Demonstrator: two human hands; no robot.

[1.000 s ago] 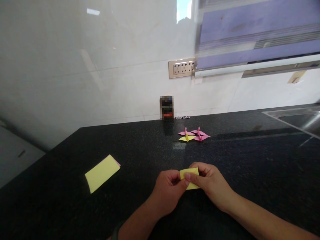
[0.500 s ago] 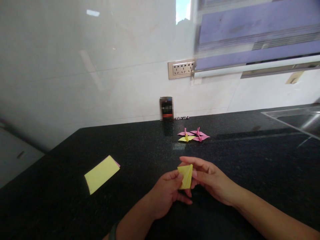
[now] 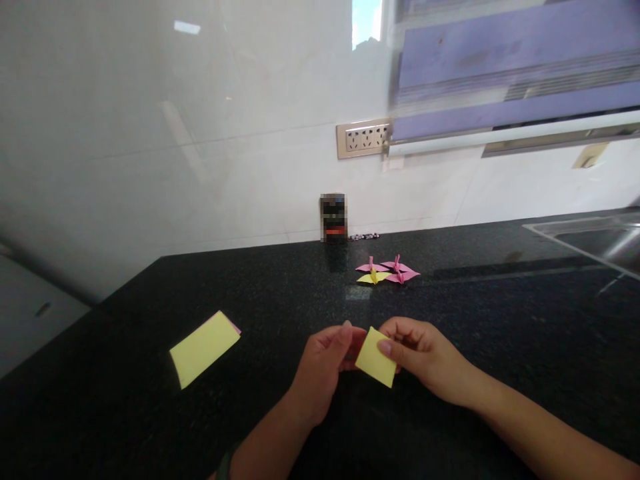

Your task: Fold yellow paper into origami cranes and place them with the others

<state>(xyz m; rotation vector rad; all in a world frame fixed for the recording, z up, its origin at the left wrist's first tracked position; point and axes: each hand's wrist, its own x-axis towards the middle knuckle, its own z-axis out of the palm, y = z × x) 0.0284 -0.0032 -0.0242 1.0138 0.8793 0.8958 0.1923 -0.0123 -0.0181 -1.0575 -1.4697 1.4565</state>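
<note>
A small folded piece of yellow origami paper (image 3: 376, 360) is pinched between the thumb and fingers of my right hand (image 3: 430, 357), with a plain flat face toward me. My left hand (image 3: 325, 367) is just left of it, thumb raised and apart from the fingers. Those fingers reach toward the paper's left edge; whether they touch it I cannot tell. Beyond my hands, one yellow paper crane (image 3: 374, 277) stands close among several pink paper cranes (image 3: 401, 275) on the dark countertop (image 3: 280, 293).
A stack of paper sheets (image 3: 205, 350), yellow on top with a pink corner showing, lies to the left. A dark blurred-out object (image 3: 333, 219) leans against the wall beside a beaded string (image 3: 365, 236). A sink edge (image 3: 575, 247) borders the right.
The folded paper has been turned, from a creased face to a plain one. My left thumb has let go of it and lifted; my right thumb now presses on its face.
</note>
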